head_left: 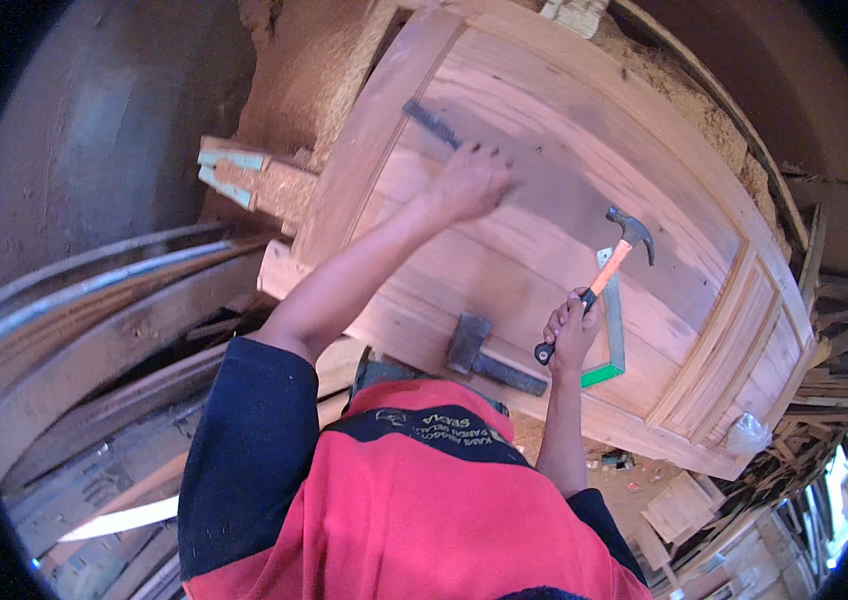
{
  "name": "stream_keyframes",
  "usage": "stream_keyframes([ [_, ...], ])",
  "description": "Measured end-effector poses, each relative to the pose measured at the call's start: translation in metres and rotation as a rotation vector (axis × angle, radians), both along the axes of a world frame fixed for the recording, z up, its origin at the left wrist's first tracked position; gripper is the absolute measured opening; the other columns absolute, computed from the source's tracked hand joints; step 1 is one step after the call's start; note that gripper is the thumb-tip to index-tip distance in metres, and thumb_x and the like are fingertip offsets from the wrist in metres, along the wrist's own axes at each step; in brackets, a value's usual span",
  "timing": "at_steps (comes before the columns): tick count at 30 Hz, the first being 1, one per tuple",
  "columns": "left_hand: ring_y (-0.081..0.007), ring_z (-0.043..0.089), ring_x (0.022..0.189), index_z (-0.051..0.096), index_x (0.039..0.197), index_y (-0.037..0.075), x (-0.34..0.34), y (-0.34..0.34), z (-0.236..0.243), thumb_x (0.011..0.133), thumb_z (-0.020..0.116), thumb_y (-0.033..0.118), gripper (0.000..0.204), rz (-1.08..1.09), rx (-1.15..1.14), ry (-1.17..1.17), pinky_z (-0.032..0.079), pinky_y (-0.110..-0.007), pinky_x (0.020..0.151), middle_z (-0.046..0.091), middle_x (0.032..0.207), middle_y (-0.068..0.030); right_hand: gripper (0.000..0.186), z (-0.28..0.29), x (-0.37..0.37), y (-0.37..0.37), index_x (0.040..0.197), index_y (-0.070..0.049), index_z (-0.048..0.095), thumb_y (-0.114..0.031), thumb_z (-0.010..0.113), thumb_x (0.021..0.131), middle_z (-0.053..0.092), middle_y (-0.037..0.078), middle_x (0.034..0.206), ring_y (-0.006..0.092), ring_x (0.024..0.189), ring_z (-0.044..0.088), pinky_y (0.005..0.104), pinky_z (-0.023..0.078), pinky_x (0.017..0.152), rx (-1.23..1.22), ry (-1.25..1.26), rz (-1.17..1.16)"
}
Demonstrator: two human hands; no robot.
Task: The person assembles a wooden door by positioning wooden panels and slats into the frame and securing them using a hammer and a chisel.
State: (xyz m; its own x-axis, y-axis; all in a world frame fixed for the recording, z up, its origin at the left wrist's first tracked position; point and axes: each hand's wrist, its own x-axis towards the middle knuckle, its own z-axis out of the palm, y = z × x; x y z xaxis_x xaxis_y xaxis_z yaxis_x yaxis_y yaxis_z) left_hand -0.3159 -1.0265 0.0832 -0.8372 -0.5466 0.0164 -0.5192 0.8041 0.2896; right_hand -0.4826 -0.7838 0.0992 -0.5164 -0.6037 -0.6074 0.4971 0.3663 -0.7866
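Observation:
My left hand (474, 180), blurred, has its fingers curled round a narrow dark tool (429, 123) over a pale wooden panelled door (684, 150). My right hand (572, 328) grips a claw hammer (612, 258) by its black and orange handle, head raised toward the far side. Beside that hand, a metal square (612, 310) with a green edge lies on the door. A heavy dark mallet (469, 343), its handle pointing right, rests near the door's close edge, between my two arms.
Long boards and curved strips (94, 330) are stacked at the left beside a dark wall (114, 120). A short wooden piece (244, 175) juts out left of the door. A clear plastic bag (747, 434) sits at the door's lower right corner. Scrap wood (839, 370) is piled at the right.

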Motion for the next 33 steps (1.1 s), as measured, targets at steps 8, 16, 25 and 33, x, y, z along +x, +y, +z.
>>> stream_keyframes([
  [8, -0.0337, 0.058, 0.116, 0.064, 0.121, 0.014, -0.073, -0.208, -0.043, 0.072, 0.078, 0.015, 0.051, -0.024, 0.016, -0.073, 0.042, -0.048, 0.101, 0.063, 0.115, -0.0118, 0.008, -0.029, -0.026, -0.065, 0.104, -0.009, 0.042, -0.012, 0.049, 0.100, 0.037, -0.002, 0.062, 0.0058, 0.040, 0.037, 0.0217, 0.031, 0.031, -0.083, -0.026, -0.004],
  [16, -0.0314, 0.054, 0.123, 0.063, 0.125, 0.017, -0.090, -0.252, -0.072, 0.076, 0.079, 0.020, 0.051, 0.004, 0.036, -0.135, 0.038, -0.052, 0.105, 0.062, 0.124, -0.0106, 0.012, -0.054, -0.040, -0.112, 0.107, -0.009, 0.043, -0.015, 0.052, 0.100, 0.038, -0.002, 0.064, 0.0058, 0.041, 0.037, 0.0215, 0.032, 0.033, -0.079, -0.043, 0.029],
  [25, -0.0317, 0.054, 0.121, 0.061, 0.125, 0.016, -0.086, -0.263, -0.085, 0.075, 0.080, 0.020, 0.054, 0.001, 0.052, -0.056, 0.040, -0.051, 0.102, 0.062, 0.121, -0.0104, 0.019, -0.063, 0.050, -0.205, 0.098, -0.012, 0.040, -0.027, 0.052, 0.101, 0.037, -0.002, 0.063, 0.0060, 0.048, 0.040, 0.0224, 0.035, 0.037, -0.280, -0.077, -0.567],
  [33, -0.0362, 0.058, 0.113, 0.063, 0.119, 0.011, -0.094, -0.261, -0.083, 0.075, 0.079, 0.021, 0.047, -0.019, -0.017, -0.092, 0.044, -0.049, 0.098, 0.065, 0.115, -0.0136, 0.018, -0.119, 0.097, -0.269, 0.096, -0.012, 0.037, -0.023, 0.048, 0.103, 0.041, -0.002, 0.063, 0.0088, 0.046, 0.043, 0.0260, 0.038, 0.039, -0.303, 0.031, -0.262],
])
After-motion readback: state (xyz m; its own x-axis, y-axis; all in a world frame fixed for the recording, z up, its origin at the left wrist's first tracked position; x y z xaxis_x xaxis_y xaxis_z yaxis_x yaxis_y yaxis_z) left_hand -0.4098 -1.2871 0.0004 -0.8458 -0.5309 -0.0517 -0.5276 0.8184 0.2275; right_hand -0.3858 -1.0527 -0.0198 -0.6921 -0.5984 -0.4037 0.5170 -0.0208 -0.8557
